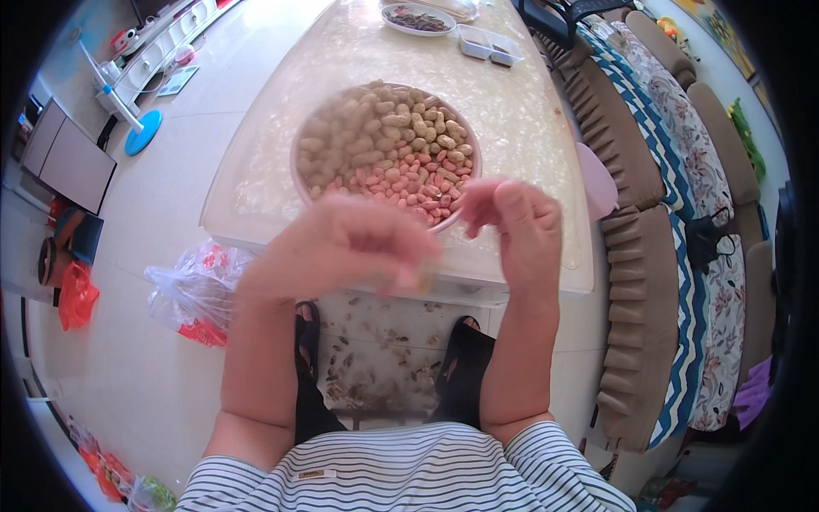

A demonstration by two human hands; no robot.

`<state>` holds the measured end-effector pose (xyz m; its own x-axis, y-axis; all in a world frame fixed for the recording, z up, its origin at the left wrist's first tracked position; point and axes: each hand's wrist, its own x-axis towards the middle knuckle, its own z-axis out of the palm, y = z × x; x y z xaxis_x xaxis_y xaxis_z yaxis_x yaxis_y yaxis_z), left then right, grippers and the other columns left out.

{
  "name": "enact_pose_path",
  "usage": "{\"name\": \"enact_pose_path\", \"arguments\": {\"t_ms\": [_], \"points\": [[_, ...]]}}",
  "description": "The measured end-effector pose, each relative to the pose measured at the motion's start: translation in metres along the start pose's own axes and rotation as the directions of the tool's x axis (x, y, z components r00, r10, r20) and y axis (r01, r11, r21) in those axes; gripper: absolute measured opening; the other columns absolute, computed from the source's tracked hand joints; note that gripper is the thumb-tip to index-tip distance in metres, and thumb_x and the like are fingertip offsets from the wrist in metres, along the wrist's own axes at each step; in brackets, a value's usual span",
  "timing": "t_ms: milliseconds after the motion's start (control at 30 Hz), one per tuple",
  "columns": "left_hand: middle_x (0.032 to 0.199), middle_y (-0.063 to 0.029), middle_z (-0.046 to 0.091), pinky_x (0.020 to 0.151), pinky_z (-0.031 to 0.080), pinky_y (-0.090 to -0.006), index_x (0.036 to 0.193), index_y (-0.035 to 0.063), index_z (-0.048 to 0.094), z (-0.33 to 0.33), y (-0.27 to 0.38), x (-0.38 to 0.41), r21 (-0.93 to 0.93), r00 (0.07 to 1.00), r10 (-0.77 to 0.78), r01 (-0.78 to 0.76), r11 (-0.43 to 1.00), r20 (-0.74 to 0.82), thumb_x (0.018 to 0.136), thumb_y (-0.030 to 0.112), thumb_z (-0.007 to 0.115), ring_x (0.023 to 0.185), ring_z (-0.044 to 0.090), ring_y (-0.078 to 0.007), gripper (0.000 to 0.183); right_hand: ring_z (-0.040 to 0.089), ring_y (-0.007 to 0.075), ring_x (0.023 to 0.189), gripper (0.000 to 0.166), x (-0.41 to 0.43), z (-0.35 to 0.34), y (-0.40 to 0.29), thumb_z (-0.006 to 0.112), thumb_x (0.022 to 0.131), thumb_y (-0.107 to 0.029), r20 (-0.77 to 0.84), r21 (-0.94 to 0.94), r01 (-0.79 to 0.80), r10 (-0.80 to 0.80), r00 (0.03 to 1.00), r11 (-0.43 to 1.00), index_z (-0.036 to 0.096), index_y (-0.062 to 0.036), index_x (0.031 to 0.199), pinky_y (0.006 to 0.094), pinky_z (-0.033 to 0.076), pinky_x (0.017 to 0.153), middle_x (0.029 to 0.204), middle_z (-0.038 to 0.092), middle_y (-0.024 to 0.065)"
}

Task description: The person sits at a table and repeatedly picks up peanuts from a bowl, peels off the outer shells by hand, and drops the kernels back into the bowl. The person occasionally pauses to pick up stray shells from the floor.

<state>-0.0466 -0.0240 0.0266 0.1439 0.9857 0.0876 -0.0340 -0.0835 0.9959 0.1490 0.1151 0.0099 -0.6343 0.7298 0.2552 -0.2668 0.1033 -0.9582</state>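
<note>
A round pink-rimmed bowl (295, 168) stands on the table before me. Unshelled peanuts (384, 115) fill its far side, and shelled pink peanut kernels (397, 182) lie in the near part. My left hand (352, 240) is over the table's near edge, in front of the bowl, blurred by motion. A small pale blur shows below its fingertips; whether it is a peanut shell gripped there or falling, I cannot tell. At the bowl's near right rim is my right hand (515, 208), its fingers curled down toward the kernels. What those fingers hold is hidden.
Peanut shells (384, 365) litter the floor between my feet. Plastic bags (198, 288) hang or stand left of the table's near corner. Farther up the table (256, 160) are a plate of dark food (419, 20) and a divided plastic container (489, 46). A brown sofa (640, 307) runs along the right.
</note>
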Motion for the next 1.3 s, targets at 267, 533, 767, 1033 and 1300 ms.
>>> {"name": "enact_pose_path", "arguments": {"t_ms": [267, 533, 767, 1033, 1300], "points": [[0.094, -0.0062, 0.07, 0.061, 0.052, -0.0225, 0.109, -0.0026, 0.069, -0.001, 0.0, 0.006, -0.024, 0.968, -0.031, 0.026, 0.999, -0.249, 0.088, 0.009, 0.07, 0.076, 0.064, -0.0087, 0.024, 0.065, 0.023, 0.081, 0.025, 0.052, -0.006, 0.028, 0.071, 0.08, -0.009, 0.038, -0.917, 0.156, -0.309, 0.95, 0.368, 0.073, -0.0055, 0.105, 0.0333, 0.053, 0.075, 0.101, 0.07, 0.0099], [0.093, -0.0058, 0.069, 0.064, 0.052, -0.0218, 0.111, -0.0018, 0.067, -0.005, -0.007, 0.012, -0.064, 0.898, -0.003, -0.028, 0.998, -0.44, 0.09, 0.007, 0.067, 0.078, 0.065, -0.0093, 0.022, 0.066, 0.0159, 0.084, 0.02, 0.049, 0.004, 0.009, 0.068, 0.085, -0.007, -0.042, -0.841, 0.033, -0.127, 0.991, 0.54, 0.072, -0.0014, 0.104, 0.0283, 0.052, 0.077, 0.093, 0.07, 0.0074], [0.092, -0.0045, 0.068, 0.071, 0.053, -0.0216, 0.115, -0.001, 0.064, 0.019, -0.036, 0.031, -0.148, 0.874, 0.09, -0.181, 0.972, -0.478, 0.086, 0.001, 0.071, 0.081, 0.064, -0.0086, 0.03, 0.065, 0.0116, 0.088, 0.022, 0.008, 0.023, 0.004, 0.065, 0.09, 0.0, 0.057, -0.28, 0.128, -0.116, 0.992, 0.951, 0.067, 0.0041, 0.112, 0.0252, 0.054, 0.079, 0.099, 0.068, 0.0056], [0.091, -0.004, 0.068, 0.074, 0.055, -0.0231, 0.116, -0.0002, 0.067, 0.029, -0.03, 0.035, -0.022, 0.844, 0.195, -0.237, 0.971, -0.499, 0.086, 0.002, 0.071, 0.088, 0.065, -0.0104, 0.031, 0.066, 0.0122, 0.093, 0.019, 0.0, 0.031, 0.008, 0.067, 0.087, 0.003, -0.079, -0.112, 0.167, -0.176, 0.981, 0.98, 0.066, 0.0032, 0.106, 0.0245, 0.054, 0.08, 0.102, 0.068, 0.0075], [0.098, -0.0051, 0.07, 0.075, 0.056, -0.0221, 0.113, -0.0006, 0.066, 0.034, -0.03, 0.036, -0.255, 0.827, 0.067, -0.248, 0.935, -0.559, 0.089, 0.001, 0.068, 0.087, 0.066, -0.0093, 0.024, 0.06, 0.0177, 0.111, 0.036, 0.004, 0.029, 0.01, 0.07, 0.085, -0.001, 0.025, -0.455, 0.41, -0.449, 0.893, 0.79, 0.063, 0.0006, 0.12, 0.0291, 0.049, 0.094, 0.121, 0.063, 0.0115]]}}
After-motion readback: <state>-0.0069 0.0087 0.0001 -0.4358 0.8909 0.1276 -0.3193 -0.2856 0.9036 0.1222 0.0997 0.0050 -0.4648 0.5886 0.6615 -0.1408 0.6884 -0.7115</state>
